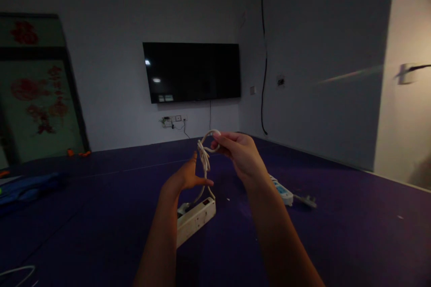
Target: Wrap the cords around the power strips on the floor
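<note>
A bundled white power cord [204, 158] hangs in the air in front of me, tied around its middle. My right hand [239, 147] pinches the loop at its upper end. Beside the bundle, my left hand [189, 175] has thumb and fingers spread apart, the thumb reaching across near the cord's lower part; whether it touches the cord I cannot tell. Below, the cord runs down to a white power strip [198, 219] lying on the purple surface, partly hidden behind my left forearm. What looks like a plug [183, 207] sits by the strip's far side.
Right of my forearm lies a second power strip [282, 191] with blue sockets, its plug [309, 201] beside it. Blue cloth [30, 187] rests at left, a white cable [20, 271] at lower left. A television [193, 73] hangs on the far wall.
</note>
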### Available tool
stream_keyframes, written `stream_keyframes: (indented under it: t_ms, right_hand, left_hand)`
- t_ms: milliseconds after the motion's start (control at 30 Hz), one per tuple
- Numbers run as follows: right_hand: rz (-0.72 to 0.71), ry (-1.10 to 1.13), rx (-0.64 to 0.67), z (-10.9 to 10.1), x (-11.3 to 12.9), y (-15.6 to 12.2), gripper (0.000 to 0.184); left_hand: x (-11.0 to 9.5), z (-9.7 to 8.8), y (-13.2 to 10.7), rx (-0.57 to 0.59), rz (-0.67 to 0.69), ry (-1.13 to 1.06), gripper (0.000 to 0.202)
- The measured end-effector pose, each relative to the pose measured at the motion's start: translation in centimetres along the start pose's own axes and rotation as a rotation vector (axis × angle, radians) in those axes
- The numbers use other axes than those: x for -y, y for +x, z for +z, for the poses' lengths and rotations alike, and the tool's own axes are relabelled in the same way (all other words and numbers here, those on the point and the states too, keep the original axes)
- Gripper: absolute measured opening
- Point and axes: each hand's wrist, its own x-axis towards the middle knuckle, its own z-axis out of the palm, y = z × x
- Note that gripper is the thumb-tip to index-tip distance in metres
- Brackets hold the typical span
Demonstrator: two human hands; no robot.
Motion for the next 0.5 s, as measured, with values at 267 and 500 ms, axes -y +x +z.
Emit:
stream_keyframes:
  t_ms: [267, 500]
  right_hand:
    - [0.088, 0.068, 0.062, -0.2, -0.2, 0.4, 0.01]
    - [0.096, 0.046, 0.065, -0.4, -0.5, 0.7, 0.011]
  left_hand:
    - [0.5, 0.6, -0.5, 0.512, -0.491, 0.387, 0.061]
    - [1.2, 2.0, -0.1, 0.574, -0.493, 0.417, 0.051]
